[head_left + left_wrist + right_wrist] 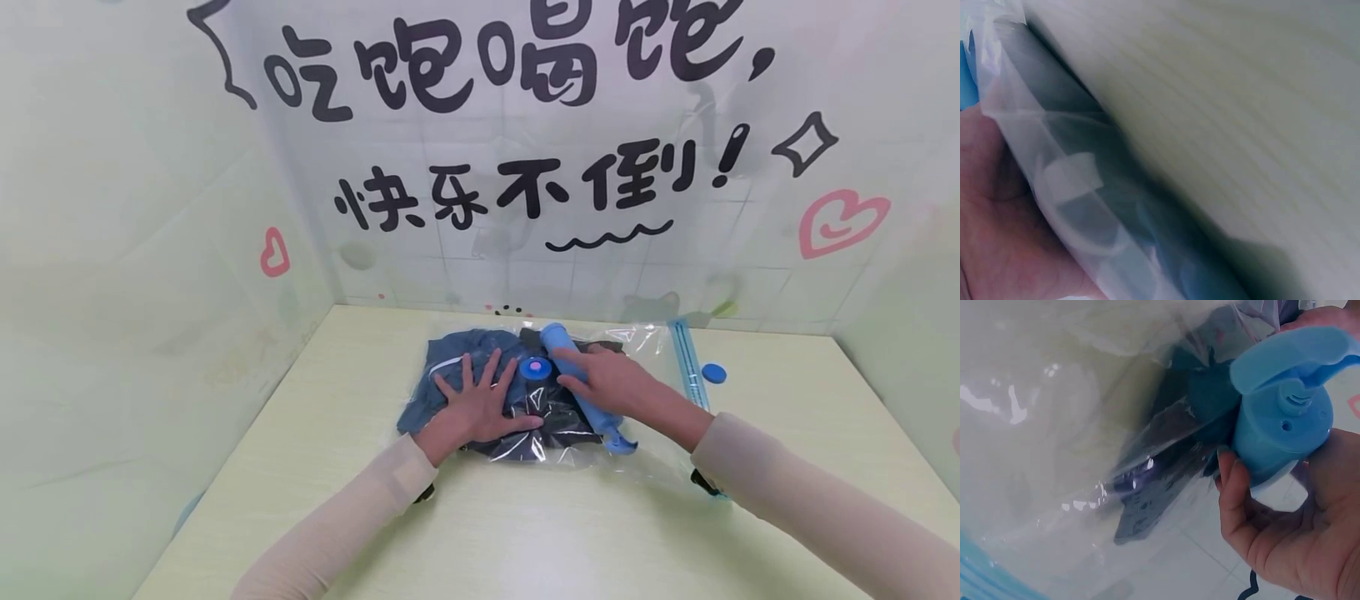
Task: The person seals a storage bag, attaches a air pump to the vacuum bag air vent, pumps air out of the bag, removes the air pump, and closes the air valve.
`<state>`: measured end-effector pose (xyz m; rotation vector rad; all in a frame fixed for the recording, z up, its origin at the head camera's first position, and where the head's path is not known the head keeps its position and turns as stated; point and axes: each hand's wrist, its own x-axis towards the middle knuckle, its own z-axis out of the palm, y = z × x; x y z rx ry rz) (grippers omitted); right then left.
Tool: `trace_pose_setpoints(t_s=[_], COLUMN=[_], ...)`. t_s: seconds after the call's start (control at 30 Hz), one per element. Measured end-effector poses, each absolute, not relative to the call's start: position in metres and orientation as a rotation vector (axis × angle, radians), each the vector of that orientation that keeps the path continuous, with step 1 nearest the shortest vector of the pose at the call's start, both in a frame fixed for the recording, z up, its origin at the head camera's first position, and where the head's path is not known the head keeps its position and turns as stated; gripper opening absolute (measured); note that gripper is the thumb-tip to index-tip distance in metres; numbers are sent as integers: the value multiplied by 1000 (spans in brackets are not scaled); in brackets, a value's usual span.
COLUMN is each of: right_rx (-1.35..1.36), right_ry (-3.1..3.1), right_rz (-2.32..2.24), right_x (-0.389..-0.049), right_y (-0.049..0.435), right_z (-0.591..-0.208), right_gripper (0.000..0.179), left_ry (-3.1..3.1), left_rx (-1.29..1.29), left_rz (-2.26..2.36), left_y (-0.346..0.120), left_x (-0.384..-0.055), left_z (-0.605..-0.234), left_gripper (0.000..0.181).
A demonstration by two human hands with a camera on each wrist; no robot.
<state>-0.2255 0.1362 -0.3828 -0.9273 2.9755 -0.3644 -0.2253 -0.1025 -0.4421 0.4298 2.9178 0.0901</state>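
A clear vacuum storage bag [651,354] lies flat on the table, with folded blue clothing [480,340] and dark clothing [562,429] inside. My left hand [480,408] rests on the bag with its fingers spread, left of the round blue valve [536,367] with a pink centre. My right hand [618,382] grips a light blue hand pump [602,417], which lies slantwise over the bag just right of the valve. In the right wrist view the fingers curl round the barrel, and the pump handle [1297,353] faces the camera.
A small blue round cap [713,373] lies on the table [525,533] right of the bag. The bag's blue zip strip [688,367] runs along its right edge. A printed curtain [465,258] hangs behind the table and along both sides.
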Motion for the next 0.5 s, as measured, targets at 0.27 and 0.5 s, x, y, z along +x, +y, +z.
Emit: trace_pose_setpoints(t_s=[0.27,0.5], right_rx=[-1060,-1297], right_ry=[2768,2857], right_rz=[-88,254], right_x=[-230,-229], right_y=[143,146], right_z=[-369,-371], right_gripper=[48,67], left_ry=[2923,2921], left_rx=[430,429], left_rz=[96,88], left_y=[-102,-101], left_x=[-224,-224], left_z=[-441,-441], left_gripper=[113,112])
